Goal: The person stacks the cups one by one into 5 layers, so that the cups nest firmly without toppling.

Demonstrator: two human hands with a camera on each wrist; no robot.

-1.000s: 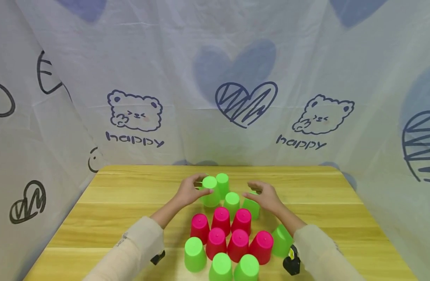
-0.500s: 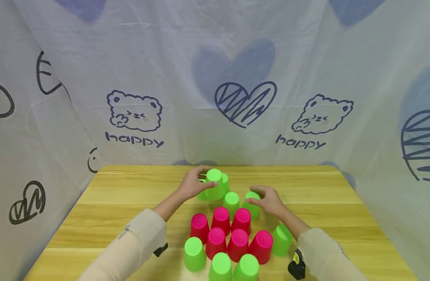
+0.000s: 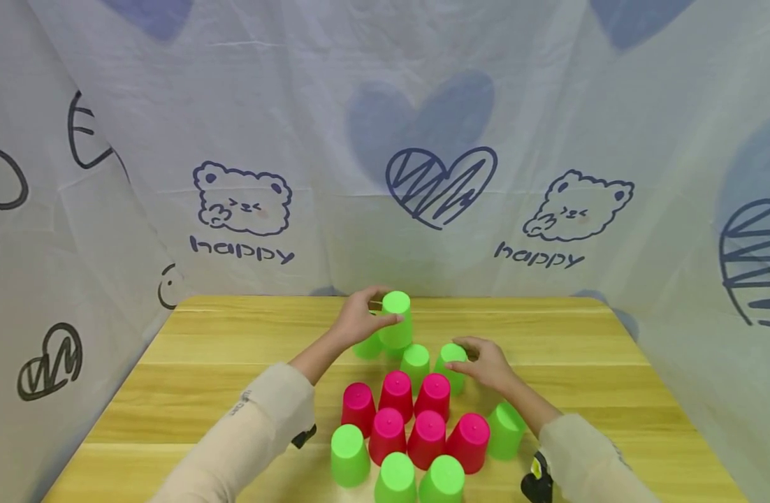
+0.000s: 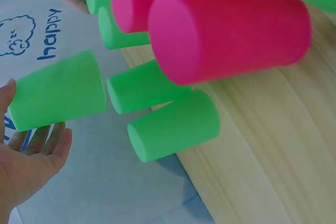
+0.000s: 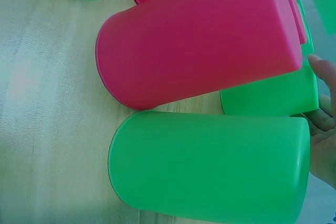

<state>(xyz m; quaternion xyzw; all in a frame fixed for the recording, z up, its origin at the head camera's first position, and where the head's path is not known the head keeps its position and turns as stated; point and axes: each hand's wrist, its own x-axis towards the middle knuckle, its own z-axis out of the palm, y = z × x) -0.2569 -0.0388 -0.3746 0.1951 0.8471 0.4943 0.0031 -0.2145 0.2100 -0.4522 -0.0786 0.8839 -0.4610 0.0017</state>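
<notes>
My left hand [image 3: 360, 318] grips an upside-down green plastic cup [image 3: 396, 320] between thumb and fingers. In the left wrist view that cup [image 4: 58, 92] is in the air, apart from the two green cups standing near it. At the far right of the group, my right hand [image 3: 488, 363] has its thumb and fingers round the upper part of another upside-down green cup [image 3: 449, 374], which stands on the table. The right wrist view shows the fingers of this hand [image 5: 324, 124] at that cup's base end. A further green cup [image 3: 415, 363] stands between the hands.
Several upside-down red cups [image 3: 396, 395] stand close together on the wooden table [image 3: 221, 349] in front of the hands. More green cups [image 3: 349, 454] stand along the near side, and one [image 3: 506, 432] is by the right forearm. A printed cloth [image 3: 347, 244] hangs behind the table.
My left hand has raised its green cup and carried it to the right, over the back cups. My right hand has come down round the green cup at the right.
</notes>
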